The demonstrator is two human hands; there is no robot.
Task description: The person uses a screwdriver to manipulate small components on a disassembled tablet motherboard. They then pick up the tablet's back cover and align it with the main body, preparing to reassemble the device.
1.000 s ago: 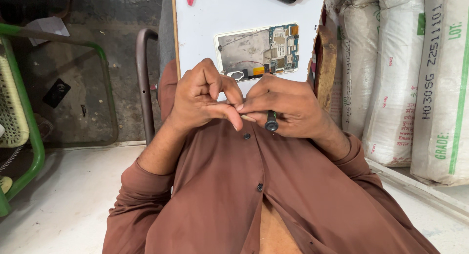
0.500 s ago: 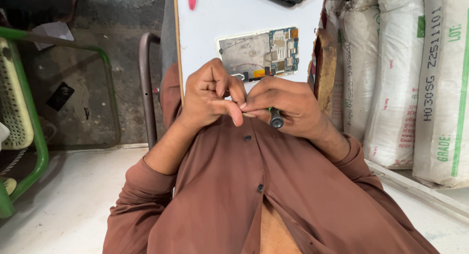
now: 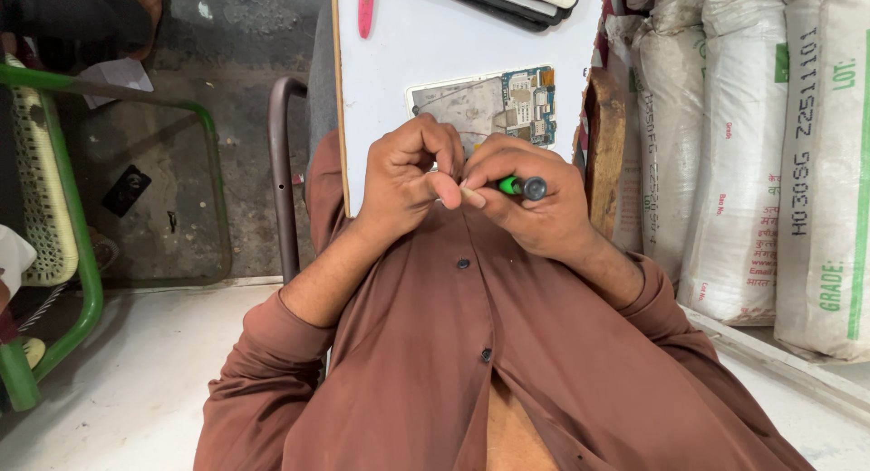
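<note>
Gripping a small green-handled screwdriver [image 3: 518, 187], the right hand [image 3: 535, 204] is curled shut around it, its dark end cap pointing toward the camera. The left hand [image 3: 412, 177] is bunched closed against it, fingertips pinched together at the tool's tip; whatever it pinches is too small to tell. Half a second ago the handle was mostly hidden in the fist; now its green shaft shows, and both hands sit slightly lower over the near edge of the white table [image 3: 408, 54]. Behind the knuckles lies an opened phone [image 3: 485, 104] with its circuit board bare. Stacked sacks [image 3: 725, 145] crowd the right side just beside the table; on the left a chair frame [image 3: 281, 163] stands near its edge.
</note>
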